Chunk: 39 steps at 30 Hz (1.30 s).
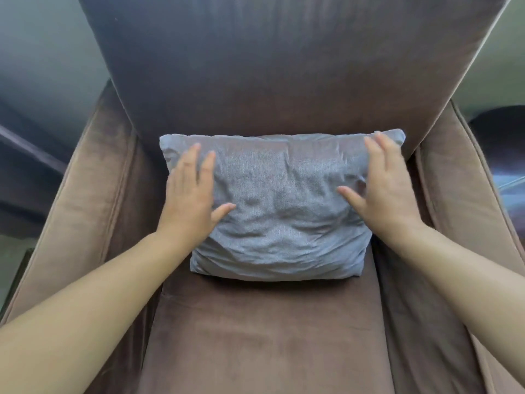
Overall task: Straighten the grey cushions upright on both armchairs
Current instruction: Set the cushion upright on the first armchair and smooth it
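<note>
A wrinkled grey cushion [281, 206] stands on the seat of a brown velvet armchair [264, 331], its top edge leaning against the backrest. My left hand [190, 197] lies flat on the cushion's left side, fingers apart and pointing up. On the cushion's right side rests my right hand [383, 189], also flat with spread fingers, thumb pointing inward. Neither hand grips the fabric. Only this one armchair is in view.
The tall backrest [272, 64] fills the top of the view. Padded armrests flank the seat at the left [85, 200] and right [466, 189]. A grey wall shows behind, and a dark rounded object [500, 129] sits at the right edge.
</note>
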### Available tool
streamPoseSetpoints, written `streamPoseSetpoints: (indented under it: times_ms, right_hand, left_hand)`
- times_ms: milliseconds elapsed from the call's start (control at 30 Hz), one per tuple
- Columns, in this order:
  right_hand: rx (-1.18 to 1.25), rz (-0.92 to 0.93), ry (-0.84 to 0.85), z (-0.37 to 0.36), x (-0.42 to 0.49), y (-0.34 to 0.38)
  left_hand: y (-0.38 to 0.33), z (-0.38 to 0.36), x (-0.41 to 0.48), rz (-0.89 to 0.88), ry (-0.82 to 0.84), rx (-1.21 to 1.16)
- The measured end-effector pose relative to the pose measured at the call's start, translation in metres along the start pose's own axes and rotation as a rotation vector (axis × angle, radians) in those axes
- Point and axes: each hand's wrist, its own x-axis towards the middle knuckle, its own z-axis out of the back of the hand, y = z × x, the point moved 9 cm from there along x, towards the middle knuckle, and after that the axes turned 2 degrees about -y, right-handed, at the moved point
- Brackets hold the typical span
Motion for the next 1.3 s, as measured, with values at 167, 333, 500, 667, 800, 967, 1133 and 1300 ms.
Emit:
streamPoseSetpoints:
  times_ms: [167, 333, 500, 667, 800, 967, 1133, 1300]
  right_hand:
    - [-0.222, 0.328, 0.275, -0.05, -0.025, 0.047]
    - [-0.315, 0.252, 0.347, -0.068, -0.022, 0.025]
    - [-0.354, 0.224, 0.323, -0.072, -0.012, 0.022]
    - [-0.335, 0.209, 0.322, -0.073, -0.015, 0.021]
    - [-0.318, 0.224, 0.301, -0.069, -0.023, 0.024]
    - [-0.232, 0.207, 0.153, -0.045, -0.035, 0.021]
    - [-0.109, -0.03, 0.079, -0.034, -0.053, -0.009]
    - [0.035, -0.215, 0.142, -0.054, -0.072, -0.033]
  left_hand:
    - [-0.046, -0.052, -0.021, -0.418, 0.257, 0.252]
    - [-0.018, -0.072, -0.011, -0.239, 0.36, 0.329]
    - [-0.013, -0.077, 0.001, -0.2, 0.384, 0.376]
    - [-0.016, -0.082, -0.003, -0.183, 0.425, 0.391]
    - [-0.027, -0.073, -0.011, -0.208, 0.367, 0.334]
    - [-0.057, -0.049, -0.016, -0.267, 0.136, 0.265]
    - [-0.103, -0.053, 0.001, -0.379, 0.127, 0.215]
    - [-0.145, -0.065, 0.022, -0.444, 0.166, 0.24]
